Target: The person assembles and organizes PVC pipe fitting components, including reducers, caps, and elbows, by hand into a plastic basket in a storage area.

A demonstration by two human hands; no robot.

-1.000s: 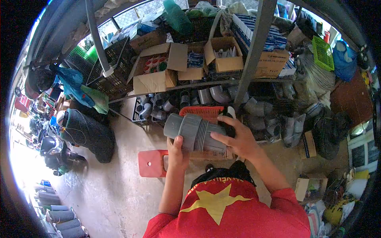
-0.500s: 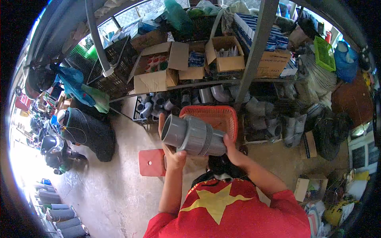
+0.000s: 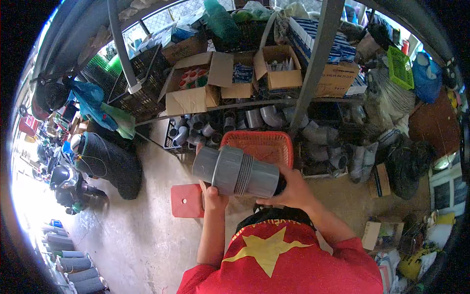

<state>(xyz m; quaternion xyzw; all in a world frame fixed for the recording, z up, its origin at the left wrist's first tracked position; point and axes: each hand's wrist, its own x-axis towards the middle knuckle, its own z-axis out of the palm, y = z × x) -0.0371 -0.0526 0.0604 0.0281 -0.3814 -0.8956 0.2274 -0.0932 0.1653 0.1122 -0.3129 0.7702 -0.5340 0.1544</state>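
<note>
A large grey plastic pipe coupling (image 3: 237,172) lies sideways in both my hands at chest height. My left hand (image 3: 214,195) cups its left end from underneath. My right hand (image 3: 290,190) grips the right end. Just behind the coupling stands a red mesh basket (image 3: 264,145) on the floor. Below my arms I see my red shirt with a yellow star (image 3: 267,252).
A metal shelf rack (image 3: 313,59) ahead carries open cardboard boxes (image 3: 193,83) and grey pipe fittings (image 3: 210,128) below. A red plastic stool (image 3: 187,201) stands on the concrete floor at my left. Rolled mesh (image 3: 110,164) and parked motorbikes (image 3: 66,183) lie further left.
The coupling has been turned in my hands from a tilted pose with its open mouth towards me to lying level. My right hand has shifted from behind it to under its right end.
</note>
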